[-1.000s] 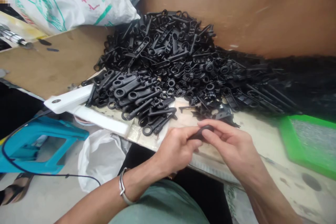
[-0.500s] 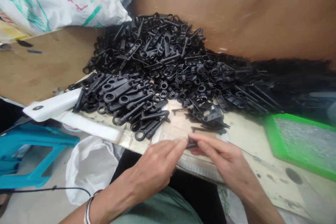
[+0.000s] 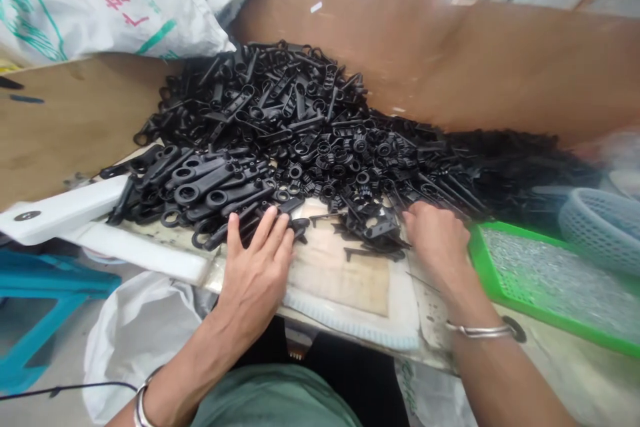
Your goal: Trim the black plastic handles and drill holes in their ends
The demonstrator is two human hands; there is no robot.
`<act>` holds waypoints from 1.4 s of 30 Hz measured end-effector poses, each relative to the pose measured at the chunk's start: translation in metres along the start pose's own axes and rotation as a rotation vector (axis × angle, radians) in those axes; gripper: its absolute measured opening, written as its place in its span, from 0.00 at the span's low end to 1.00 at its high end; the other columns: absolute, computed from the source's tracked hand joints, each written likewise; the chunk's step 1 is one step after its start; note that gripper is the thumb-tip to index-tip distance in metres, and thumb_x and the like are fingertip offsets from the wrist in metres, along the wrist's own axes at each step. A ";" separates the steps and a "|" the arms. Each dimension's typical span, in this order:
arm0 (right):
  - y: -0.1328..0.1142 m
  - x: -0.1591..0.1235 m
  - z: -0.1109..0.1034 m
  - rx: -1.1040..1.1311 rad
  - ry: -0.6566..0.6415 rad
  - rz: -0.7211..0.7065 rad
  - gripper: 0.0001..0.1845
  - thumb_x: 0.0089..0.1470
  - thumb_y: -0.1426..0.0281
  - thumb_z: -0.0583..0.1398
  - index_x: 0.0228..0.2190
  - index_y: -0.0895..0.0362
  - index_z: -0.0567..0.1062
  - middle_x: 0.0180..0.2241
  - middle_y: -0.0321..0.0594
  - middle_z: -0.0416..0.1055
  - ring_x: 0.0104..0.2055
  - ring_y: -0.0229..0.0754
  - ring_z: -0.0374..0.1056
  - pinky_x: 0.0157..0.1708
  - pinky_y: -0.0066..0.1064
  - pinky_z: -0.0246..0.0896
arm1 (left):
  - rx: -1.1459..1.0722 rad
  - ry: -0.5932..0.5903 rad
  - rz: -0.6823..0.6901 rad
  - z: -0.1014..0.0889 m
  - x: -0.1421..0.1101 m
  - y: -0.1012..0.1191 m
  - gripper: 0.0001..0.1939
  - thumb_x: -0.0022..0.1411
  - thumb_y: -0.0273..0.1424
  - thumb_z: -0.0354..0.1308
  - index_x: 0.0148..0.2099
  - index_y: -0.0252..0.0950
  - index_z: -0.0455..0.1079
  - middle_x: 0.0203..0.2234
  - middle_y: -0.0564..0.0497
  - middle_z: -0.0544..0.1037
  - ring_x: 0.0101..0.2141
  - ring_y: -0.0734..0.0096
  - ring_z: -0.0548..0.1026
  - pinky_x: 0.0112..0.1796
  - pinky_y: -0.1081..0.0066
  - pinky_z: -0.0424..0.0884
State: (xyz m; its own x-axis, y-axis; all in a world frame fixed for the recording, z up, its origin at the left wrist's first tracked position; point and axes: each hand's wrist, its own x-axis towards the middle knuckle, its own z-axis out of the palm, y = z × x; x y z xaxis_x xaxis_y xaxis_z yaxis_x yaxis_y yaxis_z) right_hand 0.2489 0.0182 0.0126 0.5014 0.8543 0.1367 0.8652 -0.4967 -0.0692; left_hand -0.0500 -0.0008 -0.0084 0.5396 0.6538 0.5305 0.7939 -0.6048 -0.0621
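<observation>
My left hand point(image 3: 260, 260) lies with its fingers spread over the near end of a stack of black plastic handles point(image 3: 215, 190), each with a ring at one end. My right hand point(image 3: 437, 237) is closed, its fingertips curled down at the right edge of a small heap of thin black plastic pieces point(image 3: 373, 227). Whatever it pinches, if anything, is hidden by the fingers. Behind both hands rises a large pile of loose black plastic parts point(image 3: 300, 97), with toothed black rings point(image 3: 360, 147) along its near side.
At the right stands a green tray point(image 3: 550, 317) of small clear or shiny pieces, with a light blue basket point(image 3: 600, 220) behind. A brown board point(image 3: 450, 60) backs the table. White bars point(image 3: 135, 250) jut out at the left, above a blue stool point(image 3: 55, 280) and white sack point(image 3: 135, 347).
My hands were together at the table's front edge on a small dark piece. They have parted: the left to the handles, the right to the thin pieces. The view has shifted.
</observation>
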 end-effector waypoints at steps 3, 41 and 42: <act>0.011 -0.004 -0.013 0.037 0.030 -0.019 0.15 0.59 0.66 0.56 0.36 0.58 0.82 0.29 0.53 0.77 0.37 0.58 0.75 0.36 0.42 0.66 | -0.053 0.063 -0.007 -0.001 -0.003 -0.002 0.12 0.71 0.26 0.53 0.53 0.27 0.71 0.55 0.35 0.76 0.60 0.46 0.70 0.63 0.32 0.47; -0.038 -0.122 -0.026 0.639 0.244 -0.284 0.15 0.60 0.54 0.62 0.34 0.53 0.77 0.28 0.36 0.76 0.25 0.41 0.69 0.27 0.33 0.63 | -2.181 -0.361 -1.071 -0.017 0.019 0.041 0.16 0.60 0.28 0.64 0.51 0.32 0.77 0.45 0.40 0.80 0.46 0.61 0.77 0.42 0.71 0.67; -0.043 -0.125 -0.025 0.645 0.264 -0.303 0.13 0.60 0.56 0.62 0.35 0.53 0.77 0.29 0.37 0.76 0.26 0.40 0.69 0.29 0.33 0.63 | -2.181 -0.339 -1.057 -0.017 0.020 0.043 0.17 0.60 0.28 0.64 0.52 0.32 0.77 0.45 0.40 0.80 0.45 0.62 0.77 0.43 0.71 0.67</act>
State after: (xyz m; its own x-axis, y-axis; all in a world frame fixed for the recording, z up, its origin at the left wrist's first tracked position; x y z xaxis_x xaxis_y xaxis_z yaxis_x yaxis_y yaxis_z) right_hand 0.1484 -0.0711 0.0232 0.2929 0.8337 0.4681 0.8389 0.0108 -0.5442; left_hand -0.0103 -0.0217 0.0142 0.5132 0.8006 -0.3092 -0.4464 0.5567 0.7006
